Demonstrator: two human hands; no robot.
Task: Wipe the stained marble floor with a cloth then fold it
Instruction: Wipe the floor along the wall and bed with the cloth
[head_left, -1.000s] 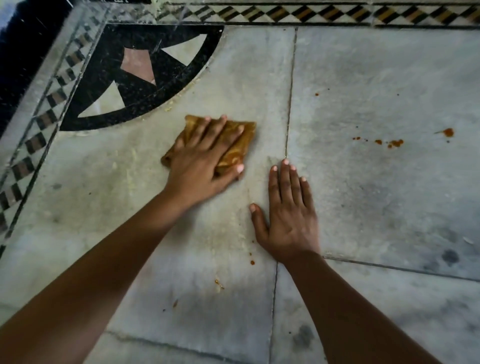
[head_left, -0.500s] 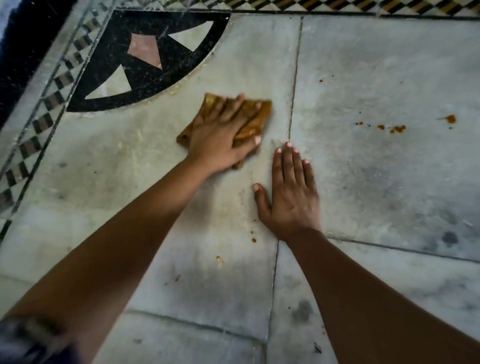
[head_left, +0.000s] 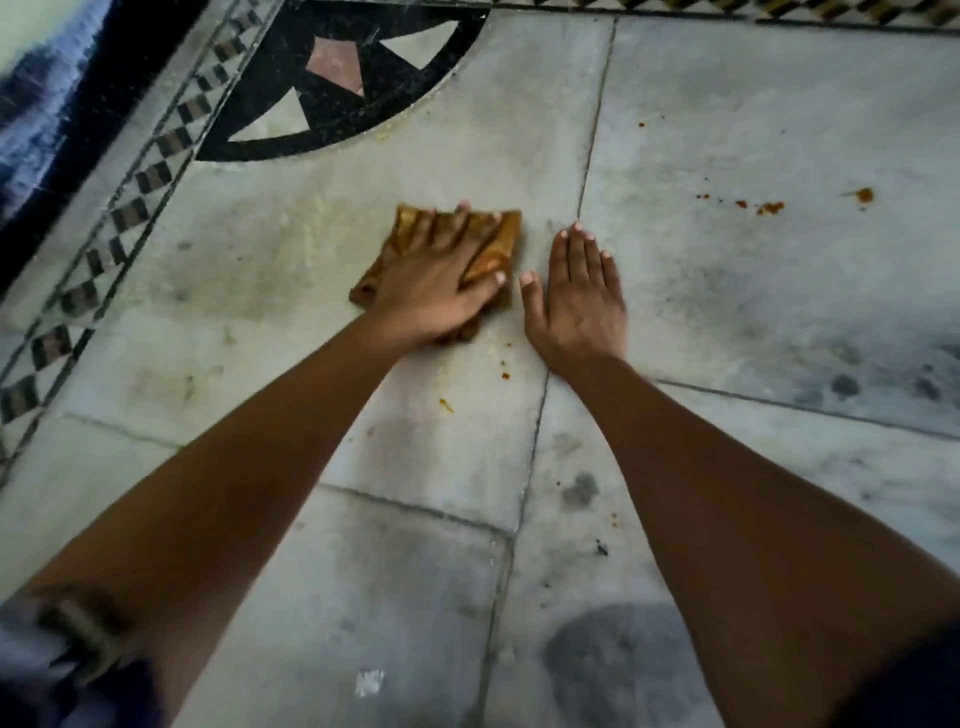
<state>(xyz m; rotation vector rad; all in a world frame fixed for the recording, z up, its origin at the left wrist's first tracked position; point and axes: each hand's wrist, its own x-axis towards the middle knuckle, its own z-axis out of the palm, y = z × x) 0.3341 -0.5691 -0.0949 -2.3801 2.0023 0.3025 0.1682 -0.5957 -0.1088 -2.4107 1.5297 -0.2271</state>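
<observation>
Ochre cloth (head_left: 508, 240) lay under flat fingers of the left hand (head_left: 441, 286), the right hand (head_left: 582, 301) flat beside it; specks (head_left: 769, 208) right of it probably needed firm pressure.

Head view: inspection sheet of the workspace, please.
Surface: marble floor, orange stains on the right slab, orange specks between the wrists, grey smudges nearer the person.
Job's things: cloth, brown-yellow, bunched, lying on the floor under one hand.
Clutter: nothing seen.
Grippers: left hand flat, pressing on the cloth; right hand flat on bare floor beside it.
Cables: nothing seen.
Surroundings: black inlay and checkered border at upper left.
</observation>
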